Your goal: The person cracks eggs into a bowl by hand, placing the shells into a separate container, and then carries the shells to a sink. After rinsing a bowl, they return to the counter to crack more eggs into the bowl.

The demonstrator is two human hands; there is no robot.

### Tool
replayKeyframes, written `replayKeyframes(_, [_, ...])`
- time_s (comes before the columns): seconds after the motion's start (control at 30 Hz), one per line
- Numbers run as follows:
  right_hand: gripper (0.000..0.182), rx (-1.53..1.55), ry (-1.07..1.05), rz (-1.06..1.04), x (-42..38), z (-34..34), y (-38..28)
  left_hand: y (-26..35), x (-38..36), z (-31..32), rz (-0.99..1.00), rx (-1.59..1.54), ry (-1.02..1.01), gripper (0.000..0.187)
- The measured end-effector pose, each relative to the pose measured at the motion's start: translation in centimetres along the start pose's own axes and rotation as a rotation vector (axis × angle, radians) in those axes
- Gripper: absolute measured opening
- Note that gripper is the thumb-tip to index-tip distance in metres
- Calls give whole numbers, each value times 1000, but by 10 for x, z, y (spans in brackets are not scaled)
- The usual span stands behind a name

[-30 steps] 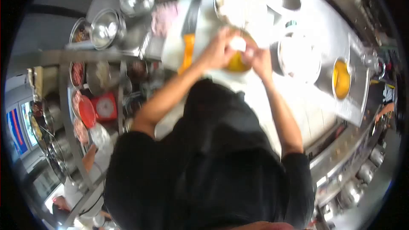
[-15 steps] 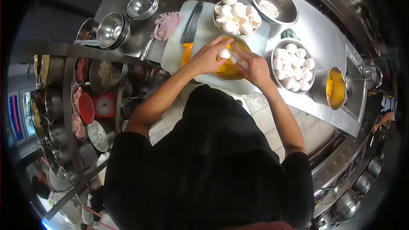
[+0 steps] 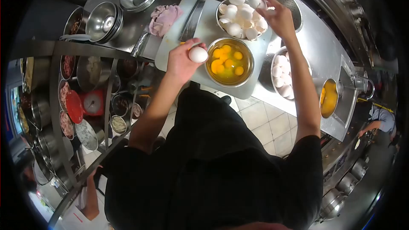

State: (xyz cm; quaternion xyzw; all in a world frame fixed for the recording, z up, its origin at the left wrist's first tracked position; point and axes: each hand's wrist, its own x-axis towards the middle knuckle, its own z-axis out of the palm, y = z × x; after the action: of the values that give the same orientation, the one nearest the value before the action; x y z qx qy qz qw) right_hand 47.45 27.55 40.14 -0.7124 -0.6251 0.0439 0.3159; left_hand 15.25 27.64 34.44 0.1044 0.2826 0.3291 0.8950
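A whole white egg [image 3: 198, 54] sits in my left hand [image 3: 181, 61], its fingers curled behind it, just left of a steel bowl [image 3: 252, 66] of cracked eggs. Several yolks [image 3: 230, 64] float in clear egg white there. My right hand [image 3: 279, 19] is raised at the far right rim of another bowl, pinching an eggshell [image 3: 256, 2]. That bowl is heaped with broken eggshells [image 3: 243, 15]. Partly behind my right forearm stands a bowl of whole white eggs [image 3: 280, 70].
Both near bowls stand on a white cutting board [image 3: 164, 55], where a large knife [image 3: 194, 19] also lies. A pink cloth [image 3: 164, 19] and stacked steel bowls [image 3: 102, 21] are to the left. A container of beaten egg [image 3: 329, 98] stands at right; a co-worker [image 3: 381, 121] is beyond.
My hands have parted from over the yolk bowl. The right one has moved up and away to the shell bowl with an eggshell; the left has drawn back leftward and holds a whole egg.
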Motion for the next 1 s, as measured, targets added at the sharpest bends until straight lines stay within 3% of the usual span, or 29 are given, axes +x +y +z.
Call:
replayKeyframes(0.1, [45, -98, -146, -116, 27, 11, -12, -4, -16, -18, 39, 41, -90, 32])
replayKeyframes(0.17, [46, -163, -266, -68, 39, 22, -15, -3, -23, -25, 80, 95, -138, 35])
replayKeyframes(0.23, [48, -448, -340, -290, 43, 31, -14, 0, -26, -26, 116, 151, -183, 39])
replayKeyframes(0.4, [44, -433, -421, -117, 49, 22, -15, 5, -23, -5, 182, 566, -139, 45])
replayKeyframes(0.43, [44, -434, -421, -115, 45, 20, -14, 6, -19, -5, 180, 566, -140, 45])
replayKeyframes(0.5, [42, -406, -202, -294, 34, 9, -14, 6, -7, -3, 255, 850, -157, 41])
replayKeyframes(0.57, [37, -427, -127, -333, 23, 2, -21, 2, 6, 0, 279, 849, -208, 42])
replayKeyframes(0.67, [32, 46, -154, 179, -5, -9, -34, -3, 16, 16, 299, 853, -253, 45])
replayKeyframes(0.7, [32, 50, -156, 186, -23, -10, -33, -6, 18, 20, 306, 859, -253, 47])
replayKeyframes(0.77, [38, 1110, -363, 456, -60, -11, -25, -13, 26, 22, 282, 860, -253, 49])
replayKeyframes(0.87, [44, 875, -244, 325, -99, -19, -74, -27, 32, 25, 330, 1087, -271, 43])
replayKeyframes(0.97, [47, 189, 266, -134, -124, -14, -97, -39, 31, 37, 318, 1069, -250, 42])
replayKeyframes(1.0, [48, 193, 275, -195, -130, -3, -91, -45, 35, 34, 309, 1050, -254, 44])
